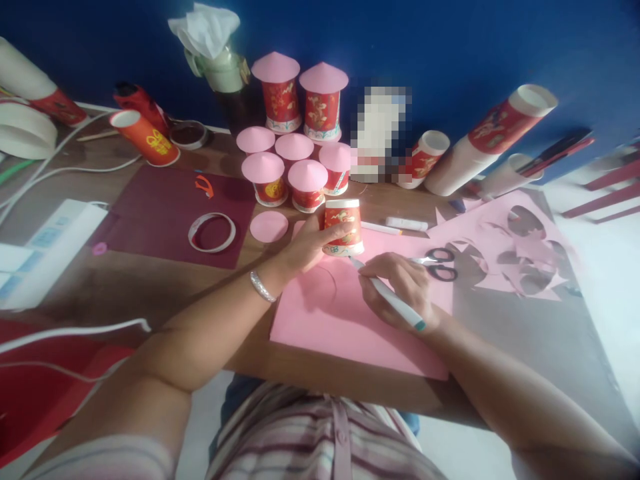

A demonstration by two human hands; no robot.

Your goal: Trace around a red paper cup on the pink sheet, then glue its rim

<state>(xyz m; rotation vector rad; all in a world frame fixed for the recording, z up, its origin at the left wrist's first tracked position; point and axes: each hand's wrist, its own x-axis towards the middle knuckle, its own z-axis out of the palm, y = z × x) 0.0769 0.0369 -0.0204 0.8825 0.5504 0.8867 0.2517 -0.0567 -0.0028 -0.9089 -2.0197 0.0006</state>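
My left hand [320, 241] is wrapped round a red paper cup [344, 223] with gold pictures and a white band at its wide lower rim, where green-blue drawing shows. A white marker pen [397, 303] with a green end sits in my right hand [400, 287], its tip close to the cup's lower rim. Whether the tip touches the cup I cannot tell. Beneath both hands lies pink paper [320, 320] with a curved line drawn on it. Scissors with black handles [443, 263] rest on the paper, right of my right hand.
Several red cups with pink cone tops [307, 177] stand behind my hands, two of them raised at the back. A pink disc [269, 227] and a tape roll [212, 233] lie to the left. Cut pink scraps [530, 247] and stacked cups [490, 140] are at the right.
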